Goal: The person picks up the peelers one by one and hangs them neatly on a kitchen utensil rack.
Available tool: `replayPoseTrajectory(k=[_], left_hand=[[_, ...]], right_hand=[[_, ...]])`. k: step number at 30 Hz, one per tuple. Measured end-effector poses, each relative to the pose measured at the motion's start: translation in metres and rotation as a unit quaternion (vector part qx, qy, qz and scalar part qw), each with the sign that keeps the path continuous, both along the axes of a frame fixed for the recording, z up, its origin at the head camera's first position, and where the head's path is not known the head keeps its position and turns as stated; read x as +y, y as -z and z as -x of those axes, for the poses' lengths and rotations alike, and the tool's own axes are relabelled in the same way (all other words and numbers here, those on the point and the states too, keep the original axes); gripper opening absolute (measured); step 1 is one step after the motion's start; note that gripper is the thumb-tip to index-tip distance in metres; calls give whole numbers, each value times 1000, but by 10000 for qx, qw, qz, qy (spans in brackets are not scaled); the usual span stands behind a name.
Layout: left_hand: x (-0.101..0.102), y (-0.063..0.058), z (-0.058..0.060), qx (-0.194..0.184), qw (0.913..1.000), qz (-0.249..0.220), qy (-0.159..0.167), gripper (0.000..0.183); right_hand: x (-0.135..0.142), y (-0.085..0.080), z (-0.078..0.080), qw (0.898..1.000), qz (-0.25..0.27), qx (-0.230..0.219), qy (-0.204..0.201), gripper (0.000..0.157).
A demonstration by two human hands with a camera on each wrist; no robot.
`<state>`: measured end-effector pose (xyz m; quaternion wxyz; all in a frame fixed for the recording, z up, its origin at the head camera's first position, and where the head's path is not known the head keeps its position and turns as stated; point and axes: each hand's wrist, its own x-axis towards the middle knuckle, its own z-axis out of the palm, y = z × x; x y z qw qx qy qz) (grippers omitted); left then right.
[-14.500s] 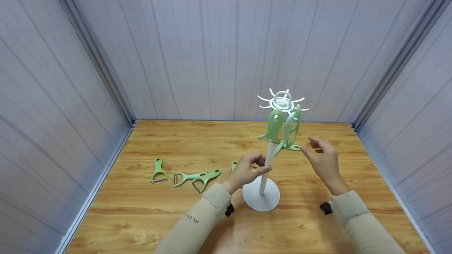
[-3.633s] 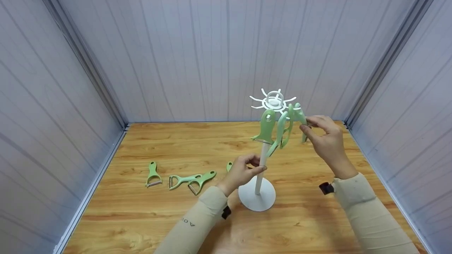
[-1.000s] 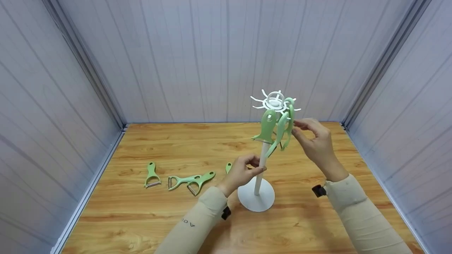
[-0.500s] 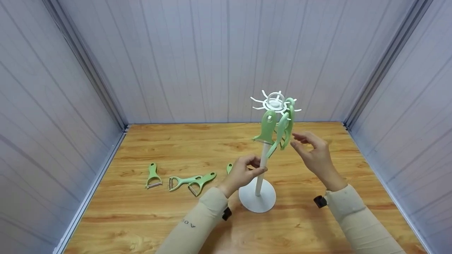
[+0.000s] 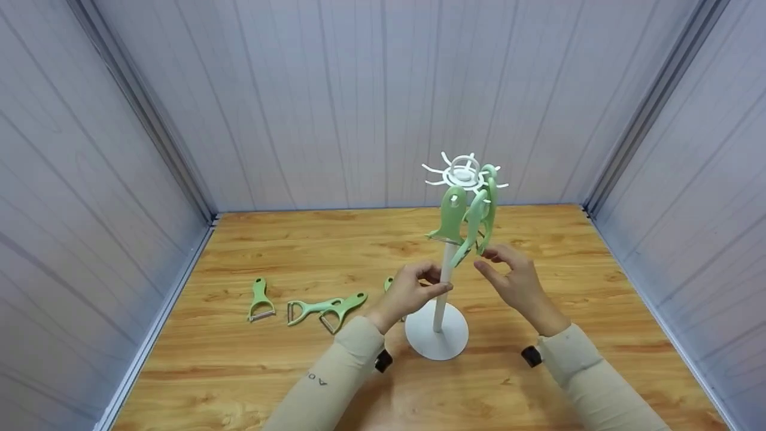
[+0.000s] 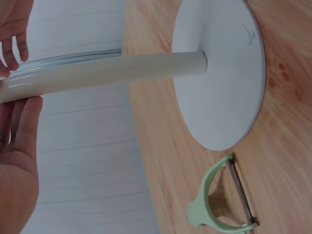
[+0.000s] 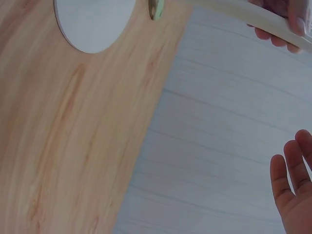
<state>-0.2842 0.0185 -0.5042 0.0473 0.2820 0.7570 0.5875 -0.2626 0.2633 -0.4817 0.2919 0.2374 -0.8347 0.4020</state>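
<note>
Peelers (image 5: 453, 220), green and pale green, hang from the near and right-hand hooks of a white rack (image 5: 464, 176), so closely overlapped that their number is hard to tell. Hooks on the left and far sides reach out into open air.

The left hand (image 5: 413, 293) has its fingers curled round the white pole (image 5: 440, 314), well above the round base (image 5: 452, 341). The right hand (image 5: 516, 284) holds nothing; its fingers are loosely bent and parted from the thumb, their tips just beside the lower ends of the hanging peelers. Whether they touch cannot be told.

To the left, on the surface (image 5: 269, 371), a lone green peeler (image 5: 260, 292) lies nearest the left wall (image 5: 90, 239). Next come a pale peeler (image 5: 320, 306) and a second green peeler (image 5: 344, 309), overlapping. A half-hidden peeler (image 5: 388, 282) shows behind the left hand; the left wrist view puts a peeler's blade end just beside the base's rim.

The base stands well in from both side edges. Wide wood stretches from it toward the right wall (image 5: 688, 179), partly under the right sleeve (image 5: 589, 371), and back to the far edge.
</note>
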Motion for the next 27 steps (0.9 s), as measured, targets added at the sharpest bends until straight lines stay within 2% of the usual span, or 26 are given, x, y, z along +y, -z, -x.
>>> replayPoseTrajectory(k=[4, 9, 16, 23, 27], left_hand=[[-6, -3, -2, -24, 9998, 154, 81, 16], [-15, -2, -1, -113, 9995, 230, 192, 30], [-43, 3, 6, -108, 9982, 590, -99, 35], [-70, 13, 7, -283, 9943, 981, -318, 37], [-83, 24, 8, -332, 9913, 1200, -428, 36]], right_hand=[[-5, 12, -1, 9996, 104, -244, -120, 19], [-12, 26, -3, 9982, 227, -448, -319, 25], [-23, 39, -6, 9958, 180, -503, -741, 32], [-34, 44, -15, 9885, 114, -1328, -709, 35], [-41, 47, -16, 9853, 209, -1536, -715, 32]])
